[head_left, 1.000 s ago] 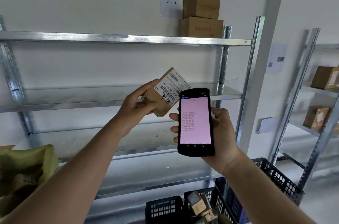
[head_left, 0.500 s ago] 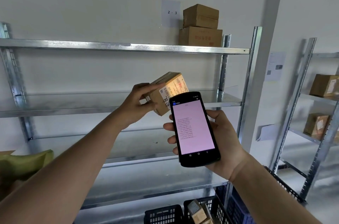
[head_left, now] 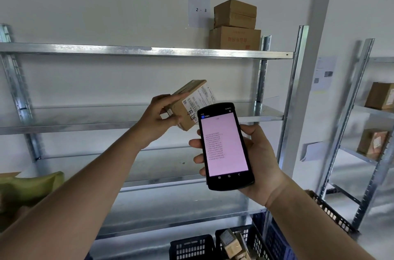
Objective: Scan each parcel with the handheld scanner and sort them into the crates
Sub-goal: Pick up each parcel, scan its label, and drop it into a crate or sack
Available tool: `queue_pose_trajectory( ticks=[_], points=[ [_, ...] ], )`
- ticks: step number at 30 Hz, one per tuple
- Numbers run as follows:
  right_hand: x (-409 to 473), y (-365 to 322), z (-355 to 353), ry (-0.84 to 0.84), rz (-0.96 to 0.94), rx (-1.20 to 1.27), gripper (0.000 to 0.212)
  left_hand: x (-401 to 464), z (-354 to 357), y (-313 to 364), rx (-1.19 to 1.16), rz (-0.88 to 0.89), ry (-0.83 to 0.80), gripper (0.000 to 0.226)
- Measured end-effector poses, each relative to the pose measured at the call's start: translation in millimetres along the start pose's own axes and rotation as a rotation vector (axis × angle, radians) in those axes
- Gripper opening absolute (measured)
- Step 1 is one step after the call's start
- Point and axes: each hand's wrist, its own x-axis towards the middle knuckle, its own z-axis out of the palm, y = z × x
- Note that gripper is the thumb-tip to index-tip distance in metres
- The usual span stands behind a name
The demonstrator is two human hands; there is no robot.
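While the parcel (head_left: pixel 188 105) is gripped at its near end by the left hand (head_left: pixel 158 120), fingers along the top edge and thumb underneath, it has been turned over the last second so that its label, which earlier faced the camera squarely, is now angled toward the scanner and partly hidden behind the scanner's top edge. The scanner (head_left: pixel 226 145) is held upright in the right hand (head_left: pixel 259 159), fingers wrapped round its left side, and has been tilted slightly and brought just below and to the right of the left hand, its head close under the label. A pink screen with a column of codes is shown; whether a new line has been added cannot be read. The scan is judged to be under way or only just done. The crates (head_left: pixel 245 240) lie well below both hands, one holding parcels already, so sorting of this parcel is not yet done.
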Motion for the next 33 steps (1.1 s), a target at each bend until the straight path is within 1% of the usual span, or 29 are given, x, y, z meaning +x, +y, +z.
queue_pose_trajectory(
  ticks=[3,6,8,13,15,17,21,25,30,33],
  points=[
    [14,10,3,0.093,-0.12,-0.085,0.066,-11,2,-2,-0.114,-0.037,0.108,0.068],
    [38,26,11,0.167,-0.195,-0.146,0.064,-33,-6,-18,-0.273,-0.145,0.287,0.065],
    [58,39,19,0.16,-0.181,-0.143,0.063,-55,-19,-34,-0.292,-0.203,0.374,0.063],
    [111,95,43,0.085,-0.051,-0.075,0.066,-119,-73,-68,-0.301,-0.356,0.505,0.06],
    [130,124,59,0.04,-0.03,-0.049,0.063,-144,-103,-84,-0.325,-0.408,0.569,0.06],
    [152,152,79,-0.007,-0.011,-0.026,0.056,-165,-134,-101,-0.344,-0.445,0.626,0.062],
    [196,208,128,-0.062,0.029,0.0,0.056,-203,-197,-140,-0.324,-0.503,0.673,0.063],
    [244,265,173,-0.038,0.078,-0.005,0.052,-237,-262,-180,-0.29,-0.6,0.725,0.06],
    [298,319,214,0.003,0.145,-0.018,0.054,-266,-331,-223,-0.203,-0.688,0.779,0.058],
    [330,346,230,0.021,0.194,-0.032,0.058,-274,-365,-248,-0.194,-0.728,0.811,0.053]
  ],
)
